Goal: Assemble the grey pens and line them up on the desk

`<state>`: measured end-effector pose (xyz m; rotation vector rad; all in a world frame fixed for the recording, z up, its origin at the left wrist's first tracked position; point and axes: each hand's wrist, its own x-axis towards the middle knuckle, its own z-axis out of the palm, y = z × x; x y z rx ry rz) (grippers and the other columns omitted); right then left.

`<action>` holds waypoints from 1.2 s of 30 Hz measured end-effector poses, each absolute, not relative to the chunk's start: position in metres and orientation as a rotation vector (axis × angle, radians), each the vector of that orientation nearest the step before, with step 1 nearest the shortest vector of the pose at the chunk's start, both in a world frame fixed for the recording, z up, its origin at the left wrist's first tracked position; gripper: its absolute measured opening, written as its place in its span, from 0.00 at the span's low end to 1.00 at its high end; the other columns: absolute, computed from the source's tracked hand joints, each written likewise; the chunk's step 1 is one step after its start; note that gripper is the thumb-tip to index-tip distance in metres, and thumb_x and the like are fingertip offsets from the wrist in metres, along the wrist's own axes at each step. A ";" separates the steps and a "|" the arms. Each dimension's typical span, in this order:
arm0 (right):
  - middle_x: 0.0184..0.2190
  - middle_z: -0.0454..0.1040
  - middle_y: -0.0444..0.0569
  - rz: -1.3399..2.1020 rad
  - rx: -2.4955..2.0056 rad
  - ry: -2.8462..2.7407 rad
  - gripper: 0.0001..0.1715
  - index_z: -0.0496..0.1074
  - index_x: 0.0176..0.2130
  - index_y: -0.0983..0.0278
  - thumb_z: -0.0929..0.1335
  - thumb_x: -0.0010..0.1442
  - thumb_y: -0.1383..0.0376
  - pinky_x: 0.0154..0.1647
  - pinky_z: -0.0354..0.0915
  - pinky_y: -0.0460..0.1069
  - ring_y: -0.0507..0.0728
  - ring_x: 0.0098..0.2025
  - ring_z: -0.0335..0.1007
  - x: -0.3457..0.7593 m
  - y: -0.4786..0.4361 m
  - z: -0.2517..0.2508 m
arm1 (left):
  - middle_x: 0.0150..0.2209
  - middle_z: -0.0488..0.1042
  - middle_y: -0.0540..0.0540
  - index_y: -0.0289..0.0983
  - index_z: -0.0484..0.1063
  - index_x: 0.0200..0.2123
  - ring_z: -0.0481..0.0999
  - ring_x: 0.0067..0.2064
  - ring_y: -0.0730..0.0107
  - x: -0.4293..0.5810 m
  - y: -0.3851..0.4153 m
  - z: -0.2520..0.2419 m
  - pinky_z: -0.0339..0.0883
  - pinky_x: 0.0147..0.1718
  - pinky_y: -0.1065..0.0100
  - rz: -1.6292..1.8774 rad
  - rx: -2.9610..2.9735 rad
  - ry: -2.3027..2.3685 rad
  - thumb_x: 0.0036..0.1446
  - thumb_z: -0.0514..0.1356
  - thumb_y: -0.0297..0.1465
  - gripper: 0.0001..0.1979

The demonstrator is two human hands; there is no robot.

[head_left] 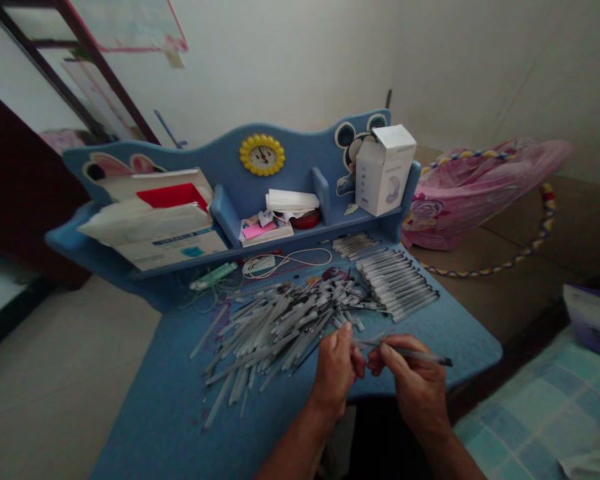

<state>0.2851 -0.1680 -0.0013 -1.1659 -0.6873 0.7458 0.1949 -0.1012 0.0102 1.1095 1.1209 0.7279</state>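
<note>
A loose heap of grey-white pen parts [275, 333] lies across the middle of the blue desk [170, 413]. To its right, finished pens [397, 283] lie side by side in a neat row. My right hand [417, 383] is closed around one pen [420, 355], whose dark tip points right. My left hand [336, 370] pinches the pen's left end with its fingertips. Both hands hover over the desk's front edge, just below the heap.
The desk's shelf holds booklets [155, 223], a white box [384, 170], papers with a red tin [286, 213] and a yellow clock [262, 155]. A white cable [285, 261] lies under it. A pink fabric item [475, 187] sits on the right.
</note>
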 end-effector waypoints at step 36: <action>0.36 0.76 0.53 -0.264 -2.184 -1.898 0.14 0.71 0.40 0.63 0.59 0.62 0.64 0.34 0.64 0.48 0.58 0.37 0.73 0.407 -0.028 0.039 | 0.12 0.64 0.54 0.37 0.64 0.23 0.51 0.12 0.80 0.162 -0.075 -0.021 0.41 0.13 0.74 0.491 1.244 1.006 0.48 0.54 0.52 0.23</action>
